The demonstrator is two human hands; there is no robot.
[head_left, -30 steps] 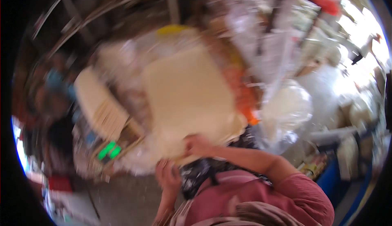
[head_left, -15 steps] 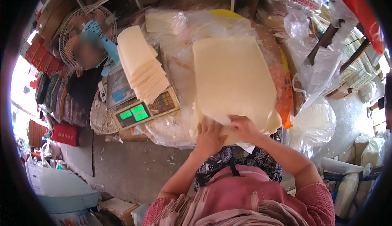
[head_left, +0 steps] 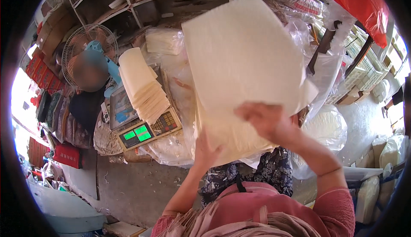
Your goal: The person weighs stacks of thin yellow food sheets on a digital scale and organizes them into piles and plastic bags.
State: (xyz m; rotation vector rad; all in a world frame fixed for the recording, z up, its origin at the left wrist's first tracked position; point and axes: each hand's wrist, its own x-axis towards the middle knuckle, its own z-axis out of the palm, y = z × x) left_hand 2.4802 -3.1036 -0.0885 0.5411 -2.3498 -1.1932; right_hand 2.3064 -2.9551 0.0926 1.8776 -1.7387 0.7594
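Observation:
A large, thin, cream-coloured sheet (head_left: 239, 57) is raised above a stack of similar sheets (head_left: 231, 145) at the near side of the table. Its far corner points up and away, and a flap at its right side stands out. My right hand (head_left: 265, 119) is over the near part of the sheet, its fingers pointing left and smeared by motion; whether they grip it I cannot tell. My left hand (head_left: 206, 151) rests at the stack's near left edge, thumb and fingers apart, holding nothing.
Left of the stack, a folded pile of cream sheets (head_left: 143, 85) lies on a digital scale (head_left: 147, 134) with a green display. Behind it are a plastic-wrapped packet (head_left: 164, 41), a fan (head_left: 90, 57) and a person with a blurred face. Clear plastic bags (head_left: 323, 125) stand right of the table.
The sheet has lifted off the stack and swung up and away. My right hand has moved up and right; my left hand has shifted slightly left and its fingers have spread.

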